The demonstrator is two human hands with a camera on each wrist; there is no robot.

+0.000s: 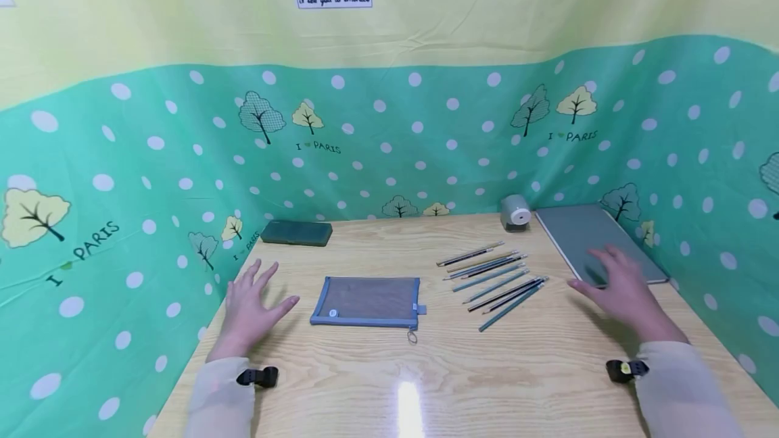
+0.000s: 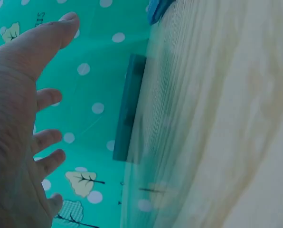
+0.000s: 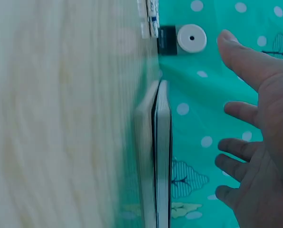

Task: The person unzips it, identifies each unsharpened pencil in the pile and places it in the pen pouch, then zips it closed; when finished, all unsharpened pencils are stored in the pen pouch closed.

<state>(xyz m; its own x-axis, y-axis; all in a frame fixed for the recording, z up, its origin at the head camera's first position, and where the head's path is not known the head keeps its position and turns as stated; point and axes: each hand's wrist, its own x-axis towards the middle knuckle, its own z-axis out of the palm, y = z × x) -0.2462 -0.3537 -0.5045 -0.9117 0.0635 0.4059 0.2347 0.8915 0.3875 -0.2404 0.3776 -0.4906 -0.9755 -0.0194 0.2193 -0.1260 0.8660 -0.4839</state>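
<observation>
My left hand (image 1: 246, 309) hovers above the table's left side with fingers spread and holds nothing. To its right lies a flat blue-edged mesh zipper pouch (image 1: 371, 299); behind it is a dark green case (image 1: 296, 234), also visible in the left wrist view as a green block (image 2: 130, 109). My right hand (image 1: 629, 293), fingers apart and holding nothing, is over the near part of a grey notebook (image 1: 581, 228). In the right wrist view the notebook (image 3: 164, 137) shows edge-on, apart from that hand. Several pencils (image 1: 496, 286) lie loosely between pouch and right hand.
A grey pencil sharpener (image 1: 516, 213) with a round white front stands at the back, left of the notebook. A green and yellow printed cloth (image 1: 377, 134) encloses the wooden table (image 1: 341, 377) at the back and both sides.
</observation>
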